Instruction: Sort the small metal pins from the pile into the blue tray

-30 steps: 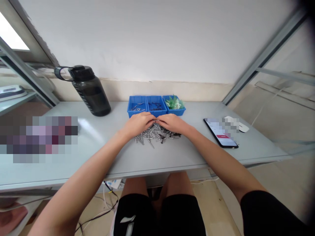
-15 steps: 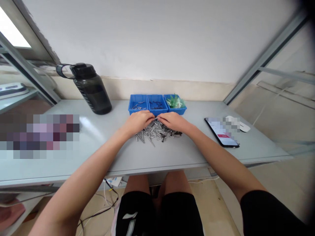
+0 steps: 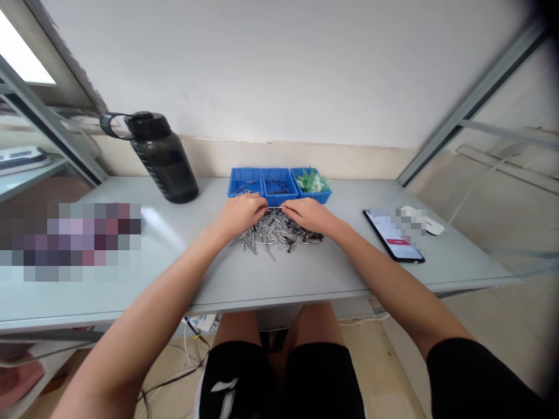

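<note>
A heap of silver and dark metal pieces, like rivets and screws (image 3: 271, 231), lies on the grey table (image 3: 279, 273). Over its left back edge is my left hand (image 3: 245, 213), fingers closed at one end of a thin silver piece (image 3: 274, 207). My right hand (image 3: 307, 213) pinches near the other end, above the heap. Behind the hands stand three blue bins: the left one (image 3: 246, 174) holds some silver pieces, the middle one (image 3: 279, 174) dark screws, and the right one (image 3: 322, 198) crumpled green and clear plastic.
A dark water bottle (image 3: 168, 166) stands at the back left. On the right lie a phone (image 3: 393, 235) and a white mouse (image 3: 433, 226). A blurred-out patch covers something on the left. The wall rises behind the bins; metal frame posts flank the table.
My left hand has shifted slightly left, and the gap between the hands has widened. The thin silver piece between them now shows more clearly. My right hand has barely moved.
</note>
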`<state>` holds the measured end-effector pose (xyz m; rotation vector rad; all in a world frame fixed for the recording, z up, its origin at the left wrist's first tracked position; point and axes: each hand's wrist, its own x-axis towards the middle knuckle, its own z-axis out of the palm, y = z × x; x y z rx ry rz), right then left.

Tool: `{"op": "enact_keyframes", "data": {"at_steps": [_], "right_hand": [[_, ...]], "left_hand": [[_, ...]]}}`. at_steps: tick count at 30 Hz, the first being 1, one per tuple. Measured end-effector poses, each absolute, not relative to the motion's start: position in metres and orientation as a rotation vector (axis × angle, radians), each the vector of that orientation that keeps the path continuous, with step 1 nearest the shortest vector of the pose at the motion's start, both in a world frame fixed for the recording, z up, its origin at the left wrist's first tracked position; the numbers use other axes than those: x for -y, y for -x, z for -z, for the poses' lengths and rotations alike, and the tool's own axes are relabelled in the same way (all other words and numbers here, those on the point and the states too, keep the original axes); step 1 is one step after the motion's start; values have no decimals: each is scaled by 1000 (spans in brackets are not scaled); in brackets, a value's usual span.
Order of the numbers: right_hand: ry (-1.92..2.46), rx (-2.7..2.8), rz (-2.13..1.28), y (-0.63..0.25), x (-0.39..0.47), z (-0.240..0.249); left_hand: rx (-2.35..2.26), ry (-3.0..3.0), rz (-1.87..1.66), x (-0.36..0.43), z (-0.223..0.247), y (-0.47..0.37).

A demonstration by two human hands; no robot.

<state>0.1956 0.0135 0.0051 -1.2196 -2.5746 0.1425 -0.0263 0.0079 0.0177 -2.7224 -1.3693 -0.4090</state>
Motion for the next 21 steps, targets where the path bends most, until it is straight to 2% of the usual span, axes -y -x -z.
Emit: {"op": "enact_keyframes", "data": {"at_steps": [21], "right_hand": [[1241,2525,-101,-196,-17,-2]], "left_hand": [[1366,2782,418,-6,-17,24]]}}
